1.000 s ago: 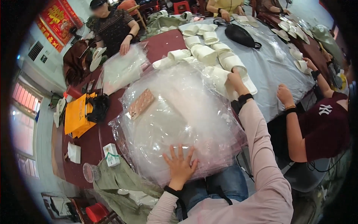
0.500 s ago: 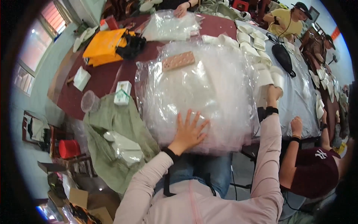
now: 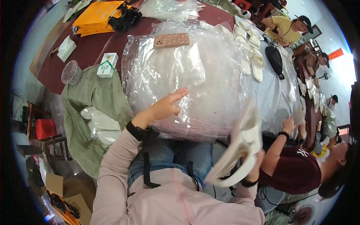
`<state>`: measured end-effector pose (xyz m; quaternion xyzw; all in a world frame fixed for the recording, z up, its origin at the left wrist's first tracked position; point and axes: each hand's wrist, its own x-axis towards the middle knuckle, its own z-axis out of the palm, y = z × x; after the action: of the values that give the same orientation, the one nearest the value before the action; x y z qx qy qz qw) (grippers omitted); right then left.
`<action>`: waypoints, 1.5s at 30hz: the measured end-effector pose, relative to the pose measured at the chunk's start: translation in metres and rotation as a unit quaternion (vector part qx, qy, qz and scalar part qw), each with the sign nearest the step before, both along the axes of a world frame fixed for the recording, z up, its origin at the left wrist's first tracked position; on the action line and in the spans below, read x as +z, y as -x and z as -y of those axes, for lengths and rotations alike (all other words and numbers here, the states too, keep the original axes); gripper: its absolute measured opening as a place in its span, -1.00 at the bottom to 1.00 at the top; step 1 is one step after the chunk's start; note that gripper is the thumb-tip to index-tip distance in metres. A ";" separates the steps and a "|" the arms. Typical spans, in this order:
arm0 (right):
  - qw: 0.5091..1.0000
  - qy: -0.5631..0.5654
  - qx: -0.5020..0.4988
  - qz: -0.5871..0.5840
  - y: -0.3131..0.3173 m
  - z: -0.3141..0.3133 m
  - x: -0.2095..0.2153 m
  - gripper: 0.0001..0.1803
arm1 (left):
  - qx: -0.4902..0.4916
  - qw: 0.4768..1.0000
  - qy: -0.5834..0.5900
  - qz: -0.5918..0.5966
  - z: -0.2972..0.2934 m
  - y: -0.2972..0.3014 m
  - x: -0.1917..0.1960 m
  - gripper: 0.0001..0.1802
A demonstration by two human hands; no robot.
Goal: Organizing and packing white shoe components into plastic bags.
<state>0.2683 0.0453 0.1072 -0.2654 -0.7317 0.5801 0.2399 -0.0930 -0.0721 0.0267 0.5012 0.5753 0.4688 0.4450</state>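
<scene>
My right hand grips a pair of off-white slide sandals at the near right, in front of my body; they are somewhat blurred by motion. Over the near part of a wide stack of clear plastic bags, my left hand reaches out with its fingers apart and nothing held. Whether it touches the top bag I cannot tell. Toward the stack's far edge lies a phone in a pink-brown patterned case. More off-white slides stand in rows past the stack's right side.
Left of the stack are a tissue box, a clear plastic tub and a green cloth sack holding white slides. Yellow bags lie at the far left. A co-worker in dark red sits close on my right.
My right hand has brought a pair of slides from the right-hand table back toward my body. My left hand has shifted left, no longer spread flat. The head view has tilted.
</scene>
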 end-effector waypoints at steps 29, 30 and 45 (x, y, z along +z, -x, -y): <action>0.921 -0.234 0.305 0.063 0.058 0.047 0.000 -0.48 | 0.051 0.811 -0.147 -0.564 0.009 0.000 0.045 -0.58; 0.920 -0.229 0.311 0.064 0.058 0.049 0.001 -0.46 | 0.011 0.814 -0.120 -0.568 0.003 -0.004 0.052 -0.57; 0.930 -0.335 -0.004 0.149 0.051 0.069 -0.035 -0.55 | 0.061 0.776 -0.048 -0.626 0.002 -0.096 0.074 -0.42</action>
<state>0.2176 -0.0241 0.0722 -0.2559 -0.9098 0.2542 0.2052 0.0033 -0.0742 0.1006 0.6686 0.7332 0.1049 -0.0668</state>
